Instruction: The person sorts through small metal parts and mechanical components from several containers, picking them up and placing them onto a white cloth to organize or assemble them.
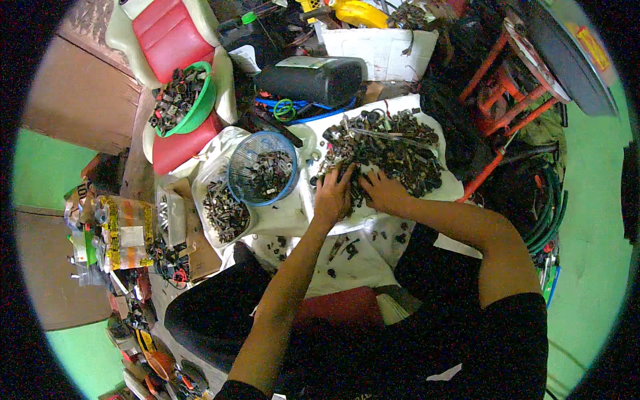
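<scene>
A wide heap of small dark metal parts, bolts and fittings among them [407,143], lies on a white sheet [450,180] in front of me. My left hand [332,193] rests on the near left edge of the heap, fingers stretched out and apart. Beside it, my right hand [385,193] lies on the near edge with its fingers spread, the tips touching the parts. I see nothing gripped in either hand. Left of the heap stands a blue mesh basket [233,167] with more metal pieces inside. Another pile of small metal parts [225,210] sits on white material beside the basket.
A green basin [207,110] of parts rests on a red and white seat [170,33]. Behind the heap are a black jerrycan [310,80] and a white box [380,53]. An orange metal stand [497,113] is at the right. Scattered bits [347,250] lie nearer me.
</scene>
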`<state>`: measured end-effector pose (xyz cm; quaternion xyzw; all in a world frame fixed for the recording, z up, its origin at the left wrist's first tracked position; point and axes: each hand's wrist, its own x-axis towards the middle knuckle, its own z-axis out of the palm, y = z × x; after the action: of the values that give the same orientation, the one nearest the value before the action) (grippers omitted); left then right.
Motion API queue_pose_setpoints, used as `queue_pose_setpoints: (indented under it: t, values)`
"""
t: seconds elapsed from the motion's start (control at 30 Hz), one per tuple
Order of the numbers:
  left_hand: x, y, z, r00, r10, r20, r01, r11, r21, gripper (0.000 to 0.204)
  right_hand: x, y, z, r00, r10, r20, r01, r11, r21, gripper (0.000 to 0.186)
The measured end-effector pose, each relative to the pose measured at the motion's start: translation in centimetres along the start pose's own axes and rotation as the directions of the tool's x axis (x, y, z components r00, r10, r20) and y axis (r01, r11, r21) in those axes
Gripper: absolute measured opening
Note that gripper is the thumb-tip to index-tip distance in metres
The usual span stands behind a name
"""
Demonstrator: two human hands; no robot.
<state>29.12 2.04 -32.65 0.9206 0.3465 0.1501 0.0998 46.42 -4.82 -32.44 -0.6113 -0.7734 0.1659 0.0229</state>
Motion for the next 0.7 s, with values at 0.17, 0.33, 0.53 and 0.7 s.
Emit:
queue_pose_setpoints:
  t: [0.17,0.33,0.53,0.7]
  values:
    - [-1.8,0.0,-0.1,0.991,-0.113,-0.071,0.113,0.994,-0.006,0.060,0.7,0.1,1.2,0.994,0.062,0.088,-0.065,0.997,0.036,0.056]
    - [-2.4,-0.8,0.7,0.951,-0.252,-0.181,0.217,0.957,-0.194,0.073,3.7,1.0,-0.8,0.982,0.190,-0.020,-0.162,0.885,0.436,0.040]
    - [-3.5,-0.2,-0.7,0.981,-0.194,0.023,0.189,0.914,-0.358,0.109,7.1,-0.9,-2.3,0.969,0.203,-0.139,-0.061,0.745,0.664,0.027]
    - [-3.8,-1.0,0.3,0.983,-0.185,-0.015,0.177,0.956,-0.234,0.114,7.6,-1.1,-3.8,0.989,-0.057,-0.138,0.119,0.858,0.500,0.030]
